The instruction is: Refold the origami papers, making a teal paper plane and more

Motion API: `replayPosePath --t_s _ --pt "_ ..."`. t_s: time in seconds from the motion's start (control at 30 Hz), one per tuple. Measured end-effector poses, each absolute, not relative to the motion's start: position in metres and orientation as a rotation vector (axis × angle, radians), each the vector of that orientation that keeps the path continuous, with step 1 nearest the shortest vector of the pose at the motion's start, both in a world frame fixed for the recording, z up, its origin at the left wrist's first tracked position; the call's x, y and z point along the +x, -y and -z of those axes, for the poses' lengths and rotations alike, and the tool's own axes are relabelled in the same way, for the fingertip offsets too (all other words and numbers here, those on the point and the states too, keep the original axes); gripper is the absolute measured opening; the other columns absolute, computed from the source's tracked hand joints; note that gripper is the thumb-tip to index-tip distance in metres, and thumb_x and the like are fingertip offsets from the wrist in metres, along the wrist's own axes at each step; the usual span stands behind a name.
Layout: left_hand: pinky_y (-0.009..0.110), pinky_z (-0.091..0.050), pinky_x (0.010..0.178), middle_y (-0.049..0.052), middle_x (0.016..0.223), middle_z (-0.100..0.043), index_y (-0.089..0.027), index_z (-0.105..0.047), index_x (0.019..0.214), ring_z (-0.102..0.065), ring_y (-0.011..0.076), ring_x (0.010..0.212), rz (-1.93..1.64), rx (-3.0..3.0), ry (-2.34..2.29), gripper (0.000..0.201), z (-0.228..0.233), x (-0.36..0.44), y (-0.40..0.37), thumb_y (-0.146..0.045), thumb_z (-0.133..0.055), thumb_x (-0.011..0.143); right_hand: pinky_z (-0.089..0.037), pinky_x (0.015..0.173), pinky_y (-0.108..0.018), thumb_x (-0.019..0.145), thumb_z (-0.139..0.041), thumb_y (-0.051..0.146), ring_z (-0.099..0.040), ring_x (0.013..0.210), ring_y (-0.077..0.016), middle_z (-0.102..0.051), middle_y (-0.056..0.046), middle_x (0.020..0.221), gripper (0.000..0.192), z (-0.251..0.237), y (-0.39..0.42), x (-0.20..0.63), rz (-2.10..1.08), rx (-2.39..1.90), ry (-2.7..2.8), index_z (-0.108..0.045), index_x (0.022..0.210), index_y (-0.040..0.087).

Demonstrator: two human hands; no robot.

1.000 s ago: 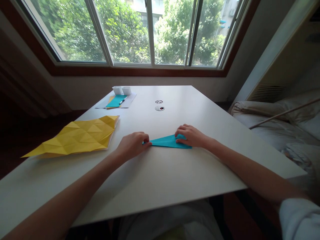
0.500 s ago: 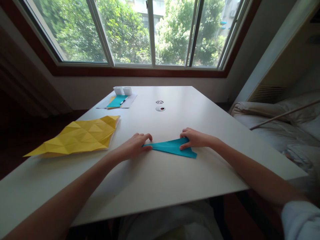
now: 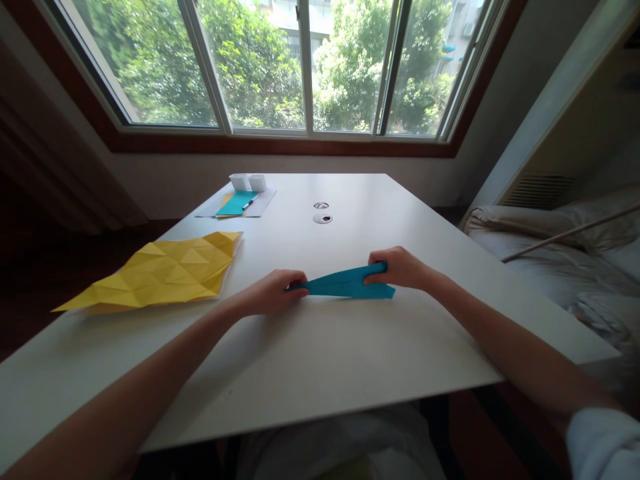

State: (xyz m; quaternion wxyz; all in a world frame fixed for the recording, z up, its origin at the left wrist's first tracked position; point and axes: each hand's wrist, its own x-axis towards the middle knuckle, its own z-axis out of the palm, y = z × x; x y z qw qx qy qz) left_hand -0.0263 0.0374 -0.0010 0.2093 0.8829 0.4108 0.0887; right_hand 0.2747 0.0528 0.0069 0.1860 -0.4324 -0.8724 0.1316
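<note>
Between my hands stretches a folded sheet of blue paper (image 3: 343,283), narrow on the left and wide on the right. My left hand (image 3: 275,291) pinches its narrow tip between thumb and fingers. At the wide end, my right hand (image 3: 403,268) grips the upper edge, thumb in front and fingers behind. The paper is tilted up a little, its far edge higher than the near one; whether its lower edge touches the table is hard to tell.
A creased yellow paper (image 3: 165,270) lies on the white table (image 3: 310,373) at the left. Farther back are blue sheets (image 3: 235,203), a pen (image 3: 250,202) and two small white boxes (image 3: 248,182). Round cable-hole covers (image 3: 323,219) sit mid-table. A couch (image 3: 530,247) stands at the right.
My right hand has closed on the wide end and raised it off the table, tilting the blue paper. My left fingers have come together on the narrow tip.
</note>
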Motion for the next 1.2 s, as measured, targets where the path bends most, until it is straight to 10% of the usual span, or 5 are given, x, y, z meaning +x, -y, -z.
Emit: replayPosePath --t_s 0.23,0.4,0.73,1.2 --pt "0.023 -0.038 0.058 0.0 0.07 -0.057 -0.017 -0.058 0.081 -0.047 0.0121 0.062 -0.381 2.413 -1.237 0.033 -0.004 -0.031 -0.045 -0.046 -0.042 0.082 -0.048 0.059 -0.027 0.071 -0.06 0.052 -0.058 0.07 -0.0145 -0.061 -0.006 0.087 0.069 0.001 -0.068 0.288 -1.18 -1.101 1.825 -0.038 0.128 0.018" --pt "0.023 -0.039 0.06 -0.001 0.07 -0.055 -0.017 -0.059 0.08 -0.047 0.0118 0.063 -0.463 2.391 -1.24 0.03 -0.002 -0.031 -0.046 -0.043 -0.044 0.082 -0.05 0.073 -0.031 0.066 -0.071 0.038 -0.061 0.084 -0.0174 -0.064 -0.005 0.093 0.055 0.01 -0.069 0.283 -1.529 -1.008 1.684 -0.052 0.114 0.019" --pt "0.027 -0.042 0.069 0.004 0.076 -0.059 -0.018 -0.059 0.079 -0.052 0.0158 0.075 -0.749 2.697 -1.205 0.016 0.002 -0.027 -0.041 -0.029 -0.048 0.083 -0.047 0.07 -0.034 0.066 -0.068 0.043 -0.058 0.071 -0.0186 -0.064 -0.003 0.072 0.027 0.013 -0.071 0.282 -0.68 -1.06 2.047 -0.066 0.073 0.017" --pt "0.023 -0.044 0.069 0.005 0.086 -0.062 -0.018 -0.064 0.088 -0.059 0.0134 0.073 -0.268 2.758 -1.055 0.022 0.004 -0.029 -0.039 -0.016 -0.042 0.084 -0.045 0.081 -0.031 0.08 -0.054 0.025 -0.058 0.091 -0.0191 -0.066 -0.007 0.101 0.024 0.013 -0.078 0.3 -0.605 -0.825 2.628 -0.068 0.099 0.022"
